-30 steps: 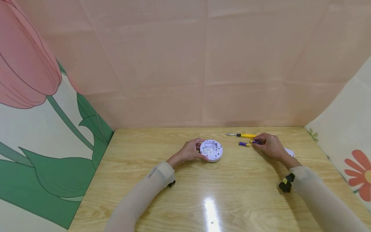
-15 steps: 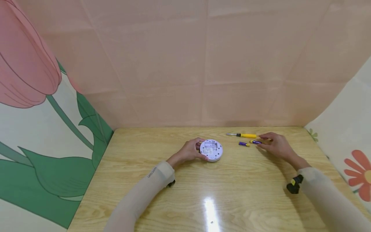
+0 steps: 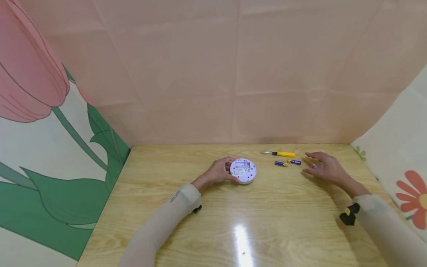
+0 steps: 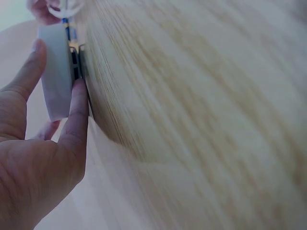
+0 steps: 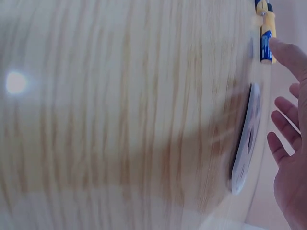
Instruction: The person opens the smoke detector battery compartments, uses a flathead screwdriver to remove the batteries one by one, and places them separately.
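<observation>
My left hand [image 3: 218,172] grips the edge of a round white device [image 3: 243,176], with the thumb on the near side and fingers on the far side. The device's upturned face shows an open battery bay and a printed label. In the left wrist view its smooth white side [image 4: 57,79] lies between thumb and fingers. My right hand [image 3: 328,168] hovers with spread fingers over a thin white plate [image 5: 247,139] with a slot, and holds nothing. In the head view the hand mostly hides this plate. Two purple-and-yellow batteries [image 3: 281,164] lie to the left of the right hand.
A screwdriver [image 3: 283,154] with a yellow handle lies behind the batteries, its tip to the left. The wooden table [image 3: 186,159] meets a pink backdrop [image 3: 186,92] at its far edge. Flower-printed sheets [image 3: 413,148] stand at both sides.
My right hand has let go of the right-hand battery, left it on the table, and moved right over the white plate. The left hand and device have stayed in place.
</observation>
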The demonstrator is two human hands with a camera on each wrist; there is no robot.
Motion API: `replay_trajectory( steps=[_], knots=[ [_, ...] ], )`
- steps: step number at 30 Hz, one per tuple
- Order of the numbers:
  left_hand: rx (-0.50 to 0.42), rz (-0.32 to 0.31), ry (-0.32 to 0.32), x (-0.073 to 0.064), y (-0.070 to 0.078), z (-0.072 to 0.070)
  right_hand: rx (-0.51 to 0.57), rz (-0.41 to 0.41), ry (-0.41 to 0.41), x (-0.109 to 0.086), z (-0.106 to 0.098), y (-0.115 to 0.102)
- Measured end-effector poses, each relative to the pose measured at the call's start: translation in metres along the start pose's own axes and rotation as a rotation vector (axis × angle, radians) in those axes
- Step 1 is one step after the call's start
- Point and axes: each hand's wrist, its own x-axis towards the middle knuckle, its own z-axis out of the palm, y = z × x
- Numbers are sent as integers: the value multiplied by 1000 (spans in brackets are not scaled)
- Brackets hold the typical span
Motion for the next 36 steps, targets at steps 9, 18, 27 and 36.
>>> replay_trajectory(
  steps=[9,18,27,36],
  knots=[
    [11,-7,-11,0,0,2,-21,-35,13,-14,-4,10],
    [10,-8,-8,0,-1,2,-62,-96,58,-24,-6,25],
    [16,-6,-9,0,0,2,-88,-86,36,-32,-10,32],
    [29,-6,-5,1,-1,2,-97,-9,-7,-40,-15,40]
  ],
)
